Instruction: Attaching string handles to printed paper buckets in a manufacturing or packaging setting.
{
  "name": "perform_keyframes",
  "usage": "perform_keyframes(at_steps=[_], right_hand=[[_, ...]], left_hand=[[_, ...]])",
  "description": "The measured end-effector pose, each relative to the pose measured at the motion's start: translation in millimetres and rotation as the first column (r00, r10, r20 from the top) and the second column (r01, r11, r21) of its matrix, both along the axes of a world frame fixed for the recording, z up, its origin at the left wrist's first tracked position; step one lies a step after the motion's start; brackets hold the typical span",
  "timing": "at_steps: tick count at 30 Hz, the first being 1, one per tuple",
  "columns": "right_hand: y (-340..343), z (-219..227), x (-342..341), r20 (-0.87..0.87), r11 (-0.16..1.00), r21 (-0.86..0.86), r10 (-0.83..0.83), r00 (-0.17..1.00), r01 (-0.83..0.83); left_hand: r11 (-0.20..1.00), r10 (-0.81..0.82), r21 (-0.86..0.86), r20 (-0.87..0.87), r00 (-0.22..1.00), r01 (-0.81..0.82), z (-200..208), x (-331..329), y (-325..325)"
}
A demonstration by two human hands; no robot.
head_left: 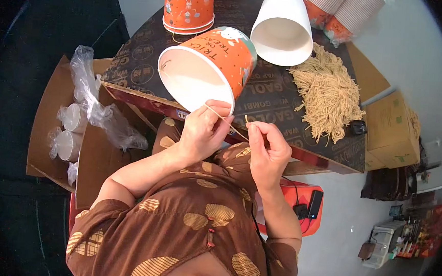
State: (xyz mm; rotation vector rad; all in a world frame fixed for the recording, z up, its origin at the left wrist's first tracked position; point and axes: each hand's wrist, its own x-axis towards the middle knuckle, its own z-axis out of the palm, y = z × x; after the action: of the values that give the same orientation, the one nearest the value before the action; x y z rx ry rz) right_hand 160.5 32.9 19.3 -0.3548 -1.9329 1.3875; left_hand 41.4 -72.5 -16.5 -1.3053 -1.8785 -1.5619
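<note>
An orange and green paper bucket (221, 56) lies tipped on the table edge, its white mouth toward me. My left hand (204, 130) is closed on the bucket's near rim, fingers at the wall. A thin tan cord (227, 122) runs from that rim across my left fingers to my right hand (269, 154). The right fingertips pinch the cord, and a short end sticks up above them. On the far left side of the bucket's mouth, cord shows at the inner wall. To the right of my hands lies a loose heap of tan cords (330, 94).
Stacked orange buckets (189, 10) stand at the back left of the dark table (269, 103). A plain white bucket (282, 29) lies behind the heap. Bagged bucket stacks (337, 13) are at the back right. An open carton (53, 121) with plastic-wrapped white items sits left; another carton (393, 132) sits right.
</note>
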Motion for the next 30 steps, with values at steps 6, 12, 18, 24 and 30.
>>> perform_keyframes(at_steps=[6, 12, 18, 24, 30], right_hand=[[1.9, -0.2, -9.7, -0.088, 0.978, 0.207, 0.023, 0.996, -0.004], [4.4, 0.8, -8.4, 0.045, 0.987, 0.043, 0.153, 0.987, -0.155], [5.3, -1.5, -11.7, 0.061, 0.966, -0.071, 0.254, 0.965, -0.25], [4.5, -0.2, -13.0, 0.018, 0.959, -0.073, 0.276, 0.961, -0.274], [4.1, -1.1, -14.2, 0.018, 0.957, -0.038, 0.288, 0.958, -0.287]], left_hand=[[0.995, -0.012, 0.093, -0.067, 0.998, 0.018, 0.5, 2.8, -5.5], [0.998, -0.011, 0.062, 0.02, 1.0, 0.01, -0.3, 8.0, -17.1], [0.992, -0.039, 0.115, -0.02, 0.999, 0.041, -1.4, 6.0, -19.7], [0.989, -0.055, 0.132, -0.03, 0.998, 0.059, -0.4, 6.7, -21.5], [0.99, -0.056, 0.124, -0.038, 0.998, 0.06, -1.6, 6.3, -22.1]])
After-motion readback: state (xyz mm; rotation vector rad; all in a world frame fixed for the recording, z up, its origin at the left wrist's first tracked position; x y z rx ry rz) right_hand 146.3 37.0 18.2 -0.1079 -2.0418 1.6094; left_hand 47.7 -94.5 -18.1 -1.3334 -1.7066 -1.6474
